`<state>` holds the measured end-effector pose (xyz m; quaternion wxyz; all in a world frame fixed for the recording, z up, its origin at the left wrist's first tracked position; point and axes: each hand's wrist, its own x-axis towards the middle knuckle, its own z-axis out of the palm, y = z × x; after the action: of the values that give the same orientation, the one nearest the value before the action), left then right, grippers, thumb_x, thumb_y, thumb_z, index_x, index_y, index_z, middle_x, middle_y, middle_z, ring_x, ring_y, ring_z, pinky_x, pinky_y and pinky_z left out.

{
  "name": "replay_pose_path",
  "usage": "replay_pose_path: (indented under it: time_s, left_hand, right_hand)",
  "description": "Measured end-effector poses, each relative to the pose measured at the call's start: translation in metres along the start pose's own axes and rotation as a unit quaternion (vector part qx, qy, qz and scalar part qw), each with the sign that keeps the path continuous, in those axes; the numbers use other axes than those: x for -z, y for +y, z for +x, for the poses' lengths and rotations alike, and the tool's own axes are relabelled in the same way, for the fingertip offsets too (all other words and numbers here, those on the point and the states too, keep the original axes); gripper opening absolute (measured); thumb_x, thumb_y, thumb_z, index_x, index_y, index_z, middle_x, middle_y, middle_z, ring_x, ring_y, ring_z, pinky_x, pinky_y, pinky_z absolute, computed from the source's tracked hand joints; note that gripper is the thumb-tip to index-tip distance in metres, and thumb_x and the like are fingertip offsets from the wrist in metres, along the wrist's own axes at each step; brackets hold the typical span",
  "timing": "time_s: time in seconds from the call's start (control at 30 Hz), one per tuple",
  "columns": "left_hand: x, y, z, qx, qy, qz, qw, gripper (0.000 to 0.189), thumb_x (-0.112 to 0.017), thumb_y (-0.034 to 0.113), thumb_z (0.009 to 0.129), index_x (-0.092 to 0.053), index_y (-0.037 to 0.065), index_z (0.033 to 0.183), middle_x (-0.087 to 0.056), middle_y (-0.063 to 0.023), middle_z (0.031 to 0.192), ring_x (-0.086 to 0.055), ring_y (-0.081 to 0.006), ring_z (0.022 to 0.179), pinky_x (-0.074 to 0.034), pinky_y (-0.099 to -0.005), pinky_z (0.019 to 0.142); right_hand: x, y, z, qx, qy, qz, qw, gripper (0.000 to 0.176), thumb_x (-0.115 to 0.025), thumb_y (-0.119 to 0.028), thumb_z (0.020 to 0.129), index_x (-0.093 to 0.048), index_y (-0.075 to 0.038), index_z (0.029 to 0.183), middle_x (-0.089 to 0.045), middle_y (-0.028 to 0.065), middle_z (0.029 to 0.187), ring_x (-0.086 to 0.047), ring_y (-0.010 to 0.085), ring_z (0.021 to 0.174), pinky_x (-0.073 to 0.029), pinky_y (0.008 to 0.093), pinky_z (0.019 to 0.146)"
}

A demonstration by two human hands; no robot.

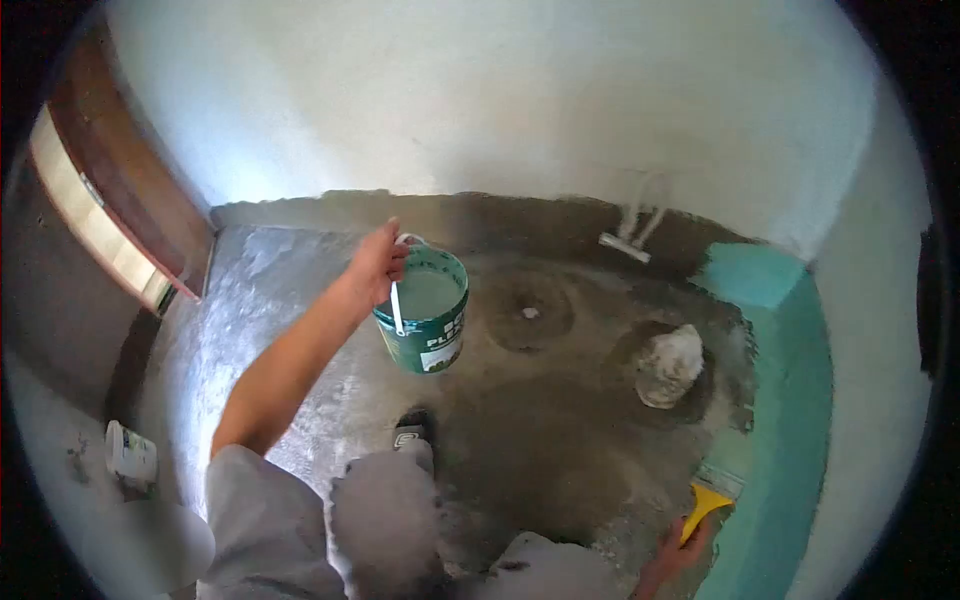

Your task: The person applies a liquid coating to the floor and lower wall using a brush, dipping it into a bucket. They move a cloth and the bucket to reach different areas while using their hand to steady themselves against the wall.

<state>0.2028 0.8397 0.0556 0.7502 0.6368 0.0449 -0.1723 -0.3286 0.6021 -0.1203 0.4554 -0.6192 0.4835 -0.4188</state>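
My left hand (377,266) is closed around the white handle of a green bucket (424,343), which hangs above the floor. Pale green liquid coating (430,293) shows inside it. At the lower right, my right hand (685,550) grips the yellow handle of a wide paintbrush (708,497). Its bristles touch the floor at the edge of a wet green coated strip (780,400). That strip runs along the right wall's base and up into the far corner.
A whitish lump (671,366) sits on the grey floor (540,440), with a round drain spot (530,312) farther back. White pipes (630,240) protrude by the far wall. A white tub (131,455) stands at left, below a wooden door frame (120,170).
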Motion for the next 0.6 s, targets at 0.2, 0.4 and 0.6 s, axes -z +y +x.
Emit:
replay_pose_path:
  time_s: [0.2, 0.4, 0.6]
  left_hand:
    - [0.022, -0.076, 0.095, -0.003, 0.08, -0.052, 0.995, 0.022, -0.049, 0.031, 0.093, -0.052, 0.01, 0.088, -0.041, 0.0017, 0.065, -0.029, -0.0088, 0.05, -0.023, -0.0264, 0.045]
    - [0.041, -0.094, 0.119, 0.015, 0.049, -0.053, 0.997, 0.02, -0.051, 0.031, 0.095, -0.052, 0.014, 0.085, -0.04, 0.0057, 0.063, -0.031, -0.0069, 0.051, -0.023, -0.0217, 0.046]
    - [0.075, -0.104, 0.155, 0.02, -0.027, -0.093, 0.995, 0.017, -0.05, 0.025, 0.096, -0.057, 0.01, 0.089, -0.034, 0.0072, 0.059, -0.028, -0.0044, 0.049, -0.021, -0.023, 0.044]
  right_hand:
    - [-0.048, 0.014, 0.052, 0.038, -0.066, -0.058, 0.995, 0.06, -0.07, -0.027, 0.085, -0.047, -0.003, 0.135, -0.059, 0.0142, 0.119, -0.056, 0.0197, 0.103, -0.046, 0.0288, 0.083]
    - [-0.11, -0.022, 0.056, 0.02, 0.012, -0.11, 0.994, 0.035, -0.062, -0.007, 0.086, -0.052, 0.001, 0.119, -0.048, -0.0013, 0.079, -0.041, 0.0071, 0.066, -0.034, 0.0226, 0.055]
    - [-0.191, -0.121, 0.06, -0.065, -0.05, -0.069, 0.994, 0.041, -0.062, -0.004, 0.084, -0.052, 0.003, 0.123, -0.053, 0.0002, 0.086, -0.044, 0.0076, 0.067, -0.036, 0.0222, 0.056]
